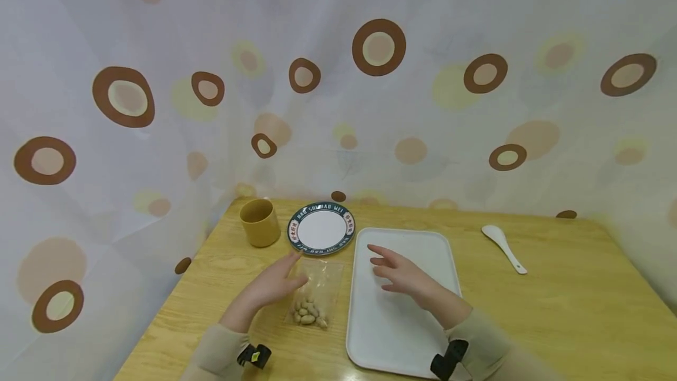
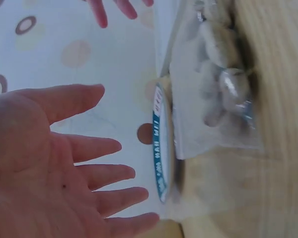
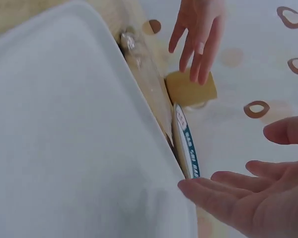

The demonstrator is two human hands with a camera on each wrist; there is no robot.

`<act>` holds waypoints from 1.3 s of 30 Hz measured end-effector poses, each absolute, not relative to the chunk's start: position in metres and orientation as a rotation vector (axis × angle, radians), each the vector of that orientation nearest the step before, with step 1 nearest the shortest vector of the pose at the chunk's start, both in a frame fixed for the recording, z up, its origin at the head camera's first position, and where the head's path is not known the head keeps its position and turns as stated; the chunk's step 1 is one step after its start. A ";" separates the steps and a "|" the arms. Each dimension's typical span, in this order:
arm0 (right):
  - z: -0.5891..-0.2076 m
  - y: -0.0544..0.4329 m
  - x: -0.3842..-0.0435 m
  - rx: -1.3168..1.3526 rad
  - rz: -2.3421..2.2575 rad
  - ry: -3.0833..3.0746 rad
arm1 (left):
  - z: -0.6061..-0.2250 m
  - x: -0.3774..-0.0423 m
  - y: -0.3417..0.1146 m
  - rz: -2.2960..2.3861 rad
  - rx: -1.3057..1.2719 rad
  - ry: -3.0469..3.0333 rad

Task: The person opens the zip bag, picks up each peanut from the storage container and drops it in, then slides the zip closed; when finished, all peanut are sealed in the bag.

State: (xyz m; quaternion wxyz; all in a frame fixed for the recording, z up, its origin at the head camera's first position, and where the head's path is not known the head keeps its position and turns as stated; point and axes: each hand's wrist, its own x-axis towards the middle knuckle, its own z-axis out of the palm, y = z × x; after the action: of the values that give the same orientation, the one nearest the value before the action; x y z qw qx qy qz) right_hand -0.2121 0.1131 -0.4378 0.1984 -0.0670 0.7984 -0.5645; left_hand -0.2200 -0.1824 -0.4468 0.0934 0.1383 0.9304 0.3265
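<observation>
My left hand hovers with its fingers spread over the left edge of a clear plastic bag. Pale brown, nut-like pieces lie gathered at the bag's near end. Over a white rectangular tray is my right hand, its fingers extended toward the left. Both palms hold nothing; the left wrist view shows the left palm bare, with the bag beyond the fingertips. Behind the bag sits a round plate with a dark teal lettered rim.
At the back left of the wooden table stands a mustard-yellow cup. A white spoon lies to the right of the tray. A curtain with brown and beige circles hangs behind and on the left.
</observation>
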 end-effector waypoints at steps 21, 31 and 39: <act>-0.439 0.184 -0.204 -0.430 -0.443 3.297 | -0.442 -0.235 -0.110 0.301 0.450 3.104; -0.440 0.198 -0.200 -0.234 -0.270 3.366 | -0.441 -0.234 -0.089 0.249 0.417 3.134; -0.444 0.207 -0.197 -0.141 -0.293 3.306 | -0.444 -0.232 -0.082 0.270 0.419 3.123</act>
State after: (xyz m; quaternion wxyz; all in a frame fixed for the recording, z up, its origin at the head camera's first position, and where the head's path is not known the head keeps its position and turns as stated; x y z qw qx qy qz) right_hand -0.1969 0.2069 -0.4439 -0.0899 -0.0422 0.9912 -0.0880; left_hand -0.2318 -0.0823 -0.4445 -0.0104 0.1324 0.9875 0.0852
